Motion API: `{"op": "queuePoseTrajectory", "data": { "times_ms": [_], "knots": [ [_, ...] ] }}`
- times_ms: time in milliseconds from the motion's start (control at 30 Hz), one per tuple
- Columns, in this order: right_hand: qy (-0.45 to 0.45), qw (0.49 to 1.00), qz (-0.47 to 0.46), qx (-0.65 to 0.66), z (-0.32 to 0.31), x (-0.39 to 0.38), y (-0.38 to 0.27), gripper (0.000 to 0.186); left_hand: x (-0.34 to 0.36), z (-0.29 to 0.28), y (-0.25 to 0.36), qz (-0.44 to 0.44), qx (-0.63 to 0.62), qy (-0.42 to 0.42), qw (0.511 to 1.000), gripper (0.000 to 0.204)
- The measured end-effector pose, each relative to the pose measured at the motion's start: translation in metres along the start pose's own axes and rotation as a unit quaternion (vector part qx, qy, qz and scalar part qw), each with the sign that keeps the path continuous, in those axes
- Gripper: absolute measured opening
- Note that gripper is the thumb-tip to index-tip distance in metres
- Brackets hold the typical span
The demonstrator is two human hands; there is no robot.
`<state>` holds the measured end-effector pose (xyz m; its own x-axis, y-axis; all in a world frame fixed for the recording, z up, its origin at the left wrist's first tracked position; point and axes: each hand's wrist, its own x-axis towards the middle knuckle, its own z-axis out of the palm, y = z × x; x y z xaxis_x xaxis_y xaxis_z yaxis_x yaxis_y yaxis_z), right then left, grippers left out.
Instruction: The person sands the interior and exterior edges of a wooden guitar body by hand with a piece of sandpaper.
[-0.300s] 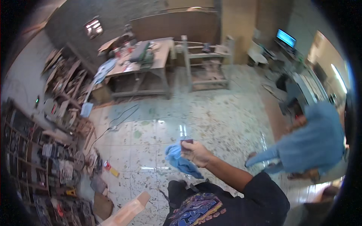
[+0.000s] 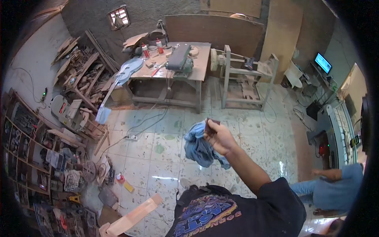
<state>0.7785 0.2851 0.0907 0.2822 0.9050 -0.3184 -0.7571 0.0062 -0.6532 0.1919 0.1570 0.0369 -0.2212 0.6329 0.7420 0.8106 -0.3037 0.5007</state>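
Note:
My right hand (image 2: 220, 138), at the end of my outstretched arm, is closed on a small dark brown folded piece (image 2: 211, 125) that looks like sandpaper, pinched under the thumb. A crumpled blue cloth (image 2: 199, 150) hangs beside and behind the same hand. It appears to be gripped with the sandpaper, though the fingers behind are hidden. At the lower left a pale, shaped wooden piece (image 2: 136, 213) sticks up from the bottom edge, with its near end cut off by the picture. My left hand does not show.
A workbench (image 2: 203, 59) holds a belt sander (image 2: 179, 57), red-and-white bottles and a light blue guitar (image 2: 130, 70). Right of it stands a wooden frame (image 2: 227, 85). Cluttered shelves (image 2: 29, 154) line the left. A cable (image 2: 150, 124) crosses the tiled floor. A co-worker (image 2: 337, 187) is at right.
My right hand has moved up and to the right with the sandpaper and the cloth. My view has shifted, so the room sits further right. The co-worker is now lower at the right edge.

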Motion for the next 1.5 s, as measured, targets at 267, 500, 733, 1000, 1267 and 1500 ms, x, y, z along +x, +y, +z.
{"op": "queuePoseTrajectory", "data": {
  "times_ms": [267,500,733,1000,1267,1500],
  "knots": [
    [-0.153,0.911,-0.347,-0.163,0.133,0.313,-0.156,0.009,0.223,0.206,0.010,0.183,-0.156,0.099,0.966,0.052],
    [-0.184,0.903,-0.379,0.088,0.195,0.499,-0.219,0.014,0.356,0.369,0.054,0.330,-0.295,0.099,0.891,0.058],
    [0.171,0.884,-0.234,-0.368,0.006,0.631,-0.048,0.021,0.439,0.533,0.112,0.217,-0.375,0.083,0.898,0.057],
    [0.202,0.898,-0.282,-0.272,0.035,0.603,-0.113,0.021,0.544,0.725,0.223,0.280,-0.492,-0.037,0.824,0.056],
    [0.109,0.951,-0.223,-0.185,0.066,0.626,-0.201,0.016,0.585,0.887,0.326,0.357,-0.516,-0.031,0.778,0.060],
    [0.038,0.948,-0.203,-0.242,0.072,0.636,-0.217,0.015,0.582,0.967,0.372,0.363,-0.548,-0.096,0.747,0.059]
  ]
}}
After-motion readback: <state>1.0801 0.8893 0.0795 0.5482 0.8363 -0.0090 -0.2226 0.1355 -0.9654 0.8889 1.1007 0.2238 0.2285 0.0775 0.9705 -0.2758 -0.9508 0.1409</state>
